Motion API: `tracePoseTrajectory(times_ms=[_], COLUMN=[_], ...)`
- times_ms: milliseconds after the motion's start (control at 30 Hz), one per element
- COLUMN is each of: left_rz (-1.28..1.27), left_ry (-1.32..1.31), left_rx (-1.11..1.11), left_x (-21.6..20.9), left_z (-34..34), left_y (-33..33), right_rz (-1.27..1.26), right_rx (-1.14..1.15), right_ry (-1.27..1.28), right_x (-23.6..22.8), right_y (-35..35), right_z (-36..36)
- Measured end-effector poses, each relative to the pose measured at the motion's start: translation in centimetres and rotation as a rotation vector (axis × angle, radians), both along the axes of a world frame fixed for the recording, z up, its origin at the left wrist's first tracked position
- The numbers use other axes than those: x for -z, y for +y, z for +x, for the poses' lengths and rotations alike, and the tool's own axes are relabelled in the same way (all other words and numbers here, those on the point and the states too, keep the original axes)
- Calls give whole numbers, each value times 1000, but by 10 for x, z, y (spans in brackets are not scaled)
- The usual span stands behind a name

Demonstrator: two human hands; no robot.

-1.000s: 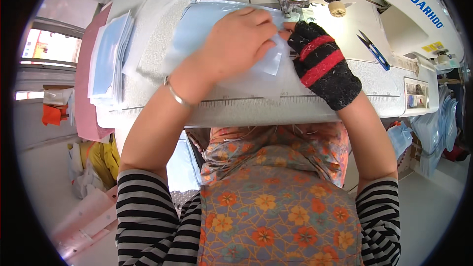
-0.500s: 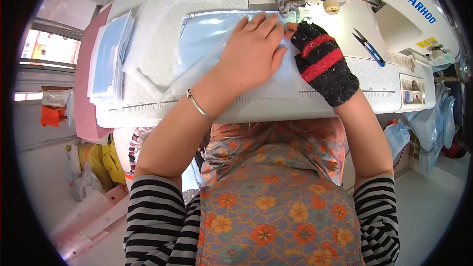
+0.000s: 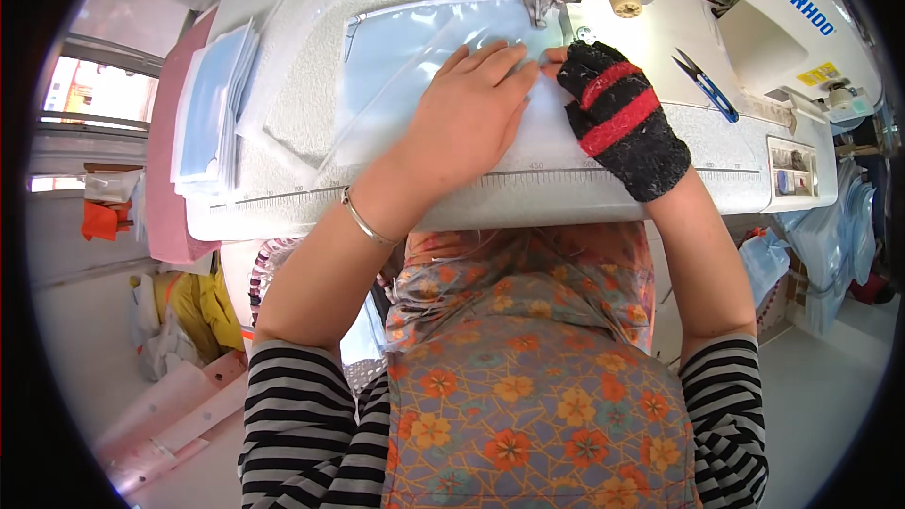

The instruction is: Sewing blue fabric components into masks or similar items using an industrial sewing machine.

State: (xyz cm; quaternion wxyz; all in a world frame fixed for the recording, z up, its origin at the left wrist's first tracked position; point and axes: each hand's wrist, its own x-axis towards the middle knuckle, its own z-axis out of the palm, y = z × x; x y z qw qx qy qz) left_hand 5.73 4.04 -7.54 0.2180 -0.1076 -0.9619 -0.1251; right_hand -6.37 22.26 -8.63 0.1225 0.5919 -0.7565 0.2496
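A light blue sheet with a glossy clear plastic layer (image 3: 396, 47) lies on the sewing machine's bed. Its far right corner reaches the presser foot (image 3: 539, 11). My left hand (image 3: 476, 99), bare with a bangle at the wrist, rests flat on the sheet with fingers stretched toward the foot. My right hand (image 3: 617, 113) wears a fingerless black and red knitted glove. Its thumb and fingertips close on the sheet's right edge, just nearer to me than the foot. The glove hides part of that edge, and the other right fingers are curled under.
The sewing machine's white arm (image 3: 754, 0) spans the upper right. Blue-handled thread snips (image 3: 707, 87) lie right of my glove. A stack of blue pieces (image 3: 217, 104) sits at the table's left end. A small parts tray (image 3: 792, 172) is set into the right front edge.
The sheet's far edge has shifted away from me and turned slightly near the presser foot. My left hand has slid a little toward me and left. My right hand has barely moved.
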Motion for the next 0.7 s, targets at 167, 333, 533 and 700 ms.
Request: tracePoseTrajectory(times_ms=[167,333,533,700], left_rz=[0,-10,-15,-11], left_ry=[51,76,162,138], left_rx=[20,72,95,86], left_x=[6,1,6,7], left_z=[-14,-26,-50,-55], left_y=[-13,-24,-41,-42], right_rz=[0,4,-19,-23], right_rx=[-11,17,47,44], right_ry=[-8,-1,44,64], right_x=[2,0,3,4], right_y=[-1,-4,-14,-15], right_z=[0,1,-2,-4])
